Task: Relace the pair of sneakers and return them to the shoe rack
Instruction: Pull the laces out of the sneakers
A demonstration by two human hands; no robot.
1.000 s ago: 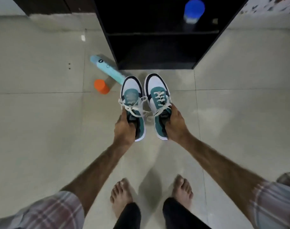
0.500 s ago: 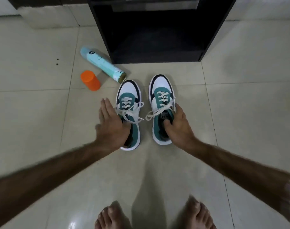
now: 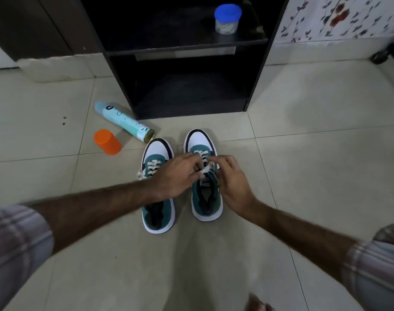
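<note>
Two teal and white sneakers stand side by side on the tiled floor, toes toward the black shoe rack (image 3: 256,70). The left sneaker (image 3: 158,191) has white laces tied across its tongue. Over the right sneaker (image 3: 206,198) both hands meet at the lace knot. My left hand (image 3: 178,176) reaches across the left sneaker and pinches the white lace (image 3: 206,169). My right hand (image 3: 233,178) pinches the same lace from the right side. The fingers hide most of the knot.
A light blue spray can (image 3: 124,121) lies on the floor left of the rack, its orange cap (image 3: 106,142) beside it. A jar with a blue lid (image 3: 227,17) stands on the rack's upper shelf. Floral wall covering is at the far right.
The sneakers went from held in the air to standing on the floor. Both hands left the sneakers' heels and came together on the right sneaker's lace.
</note>
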